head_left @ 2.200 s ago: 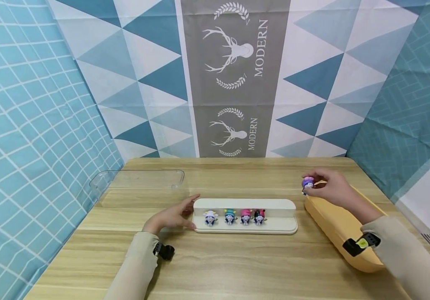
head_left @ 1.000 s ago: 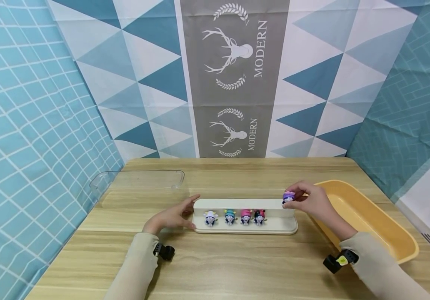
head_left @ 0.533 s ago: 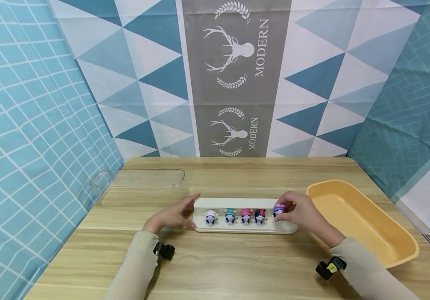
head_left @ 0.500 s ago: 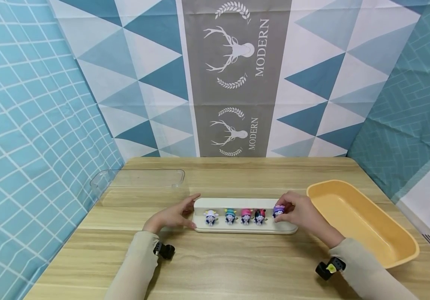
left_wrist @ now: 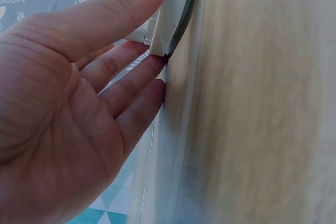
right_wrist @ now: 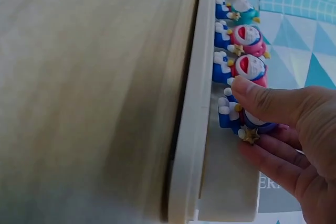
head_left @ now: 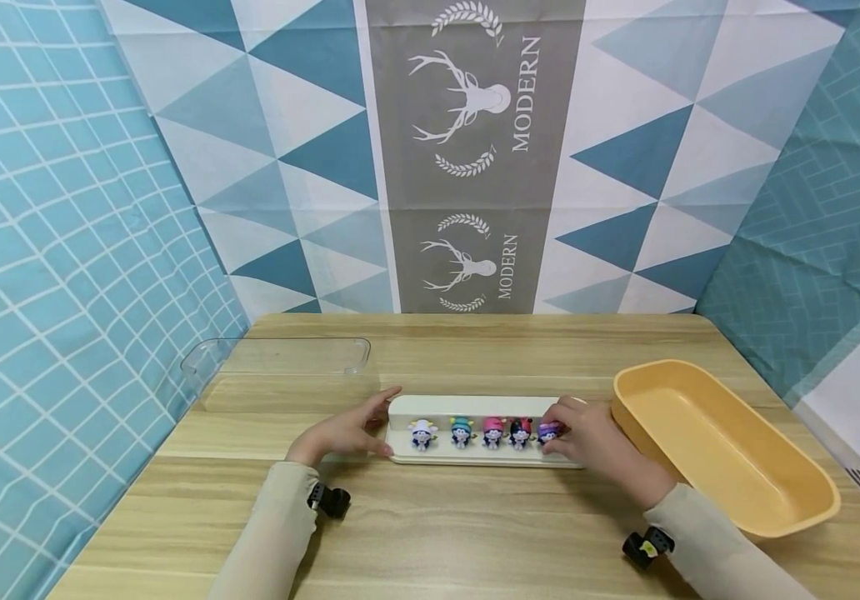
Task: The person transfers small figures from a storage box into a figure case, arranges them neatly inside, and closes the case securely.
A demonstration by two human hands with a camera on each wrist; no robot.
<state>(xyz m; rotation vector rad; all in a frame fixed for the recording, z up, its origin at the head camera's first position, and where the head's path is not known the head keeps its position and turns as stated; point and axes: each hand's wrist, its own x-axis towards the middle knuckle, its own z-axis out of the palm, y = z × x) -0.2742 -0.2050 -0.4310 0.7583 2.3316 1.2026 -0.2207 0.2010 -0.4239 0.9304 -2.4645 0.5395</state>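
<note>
A cream two-step display stand (head_left: 486,406) lies lengthwise on the wooden table. Along its lower step stand small figurines in a row: one with a white hat (head_left: 422,433), one teal (head_left: 462,432), one pink (head_left: 493,432), one red and black (head_left: 521,432). At the right of this row my right hand (head_left: 598,442) pinches a purple-hatted figurine (head_left: 547,432) between thumb and fingers; in the right wrist view the figurine's feet (right_wrist: 227,114) are at the step. My left hand (head_left: 343,432) grips the stand's left end, thumb in front and fingers behind.
A yellow plastic tub (head_left: 737,458) stands to the right, close to my right forearm. At the back left sits a clear plastic cover (head_left: 287,357). Patterned cloth (head_left: 467,167) hangs behind the table (head_left: 430,533), and blue tiled cloth (head_left: 62,250) on the left.
My right hand has carried the purple-hatted figurine from above the yellow tub leftward and down onto the stand, beside the red-and-black one. My left hand stays at the stand's end.
</note>
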